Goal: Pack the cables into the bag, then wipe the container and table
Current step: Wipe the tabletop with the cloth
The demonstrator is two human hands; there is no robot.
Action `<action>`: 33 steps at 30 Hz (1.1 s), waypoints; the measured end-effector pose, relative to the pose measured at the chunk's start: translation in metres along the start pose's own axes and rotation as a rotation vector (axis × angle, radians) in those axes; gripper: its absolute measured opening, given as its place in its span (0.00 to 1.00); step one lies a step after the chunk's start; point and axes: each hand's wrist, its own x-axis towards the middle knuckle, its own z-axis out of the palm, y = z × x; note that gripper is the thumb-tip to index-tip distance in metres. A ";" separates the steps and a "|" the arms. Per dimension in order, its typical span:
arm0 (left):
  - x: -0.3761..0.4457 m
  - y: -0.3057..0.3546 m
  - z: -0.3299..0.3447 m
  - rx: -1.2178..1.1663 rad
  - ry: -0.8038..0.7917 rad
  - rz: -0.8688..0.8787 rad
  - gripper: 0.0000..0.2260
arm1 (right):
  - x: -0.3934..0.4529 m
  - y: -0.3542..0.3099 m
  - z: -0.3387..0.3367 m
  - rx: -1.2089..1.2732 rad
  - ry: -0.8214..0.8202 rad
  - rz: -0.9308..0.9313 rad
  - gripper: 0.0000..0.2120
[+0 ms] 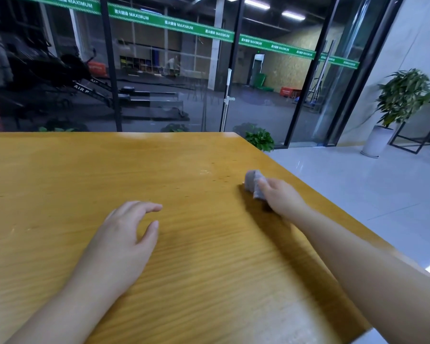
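A person's right hand (282, 198) grips a bunched grey cloth (253, 182) on the yellow wooden surface (85, 170), near its right edge. The cloth sticks out beyond the fingers, pointing away from the person. The left hand (127, 234) hovers, fingers spread, holding nothing, well apart from the cloth.

I'm looking at a gym's lobby: beyond the glass wall (174, 78) with green "MAXIMUM" banding (169, 23) stand rowing machines (90, 80), while potted plants (402, 100) and pale floor tiles (358, 180) surround my wooden bench (85, 170).
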 end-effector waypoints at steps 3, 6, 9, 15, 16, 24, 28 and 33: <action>0.000 -0.001 0.002 -0.011 0.006 -0.007 0.10 | 0.008 0.008 0.021 -0.302 -0.168 -0.073 0.24; 0.000 -0.003 0.004 -0.004 -0.006 0.007 0.11 | 0.023 0.016 0.027 -0.397 -0.227 -0.076 0.27; 0.003 -0.006 0.005 0.027 -0.045 0.007 0.11 | 0.047 0.030 0.027 -0.430 -0.200 -0.003 0.26; 0.007 -0.006 0.010 0.091 -0.110 0.046 0.10 | 0.102 0.044 0.028 -0.425 -0.202 0.109 0.25; 0.007 -0.007 0.011 0.098 -0.118 0.049 0.10 | 0.110 0.046 0.028 -0.426 -0.192 0.108 0.25; 0.008 -0.015 0.017 0.110 -0.107 0.041 0.10 | 0.178 0.067 0.033 -0.370 -0.058 0.135 0.26; 0.010 -0.017 0.020 0.134 -0.109 0.026 0.10 | 0.209 0.059 0.042 -0.369 -0.074 0.110 0.26; 0.012 -0.015 0.020 0.136 -0.085 0.016 0.10 | 0.231 0.031 0.065 -0.447 -0.137 -0.006 0.25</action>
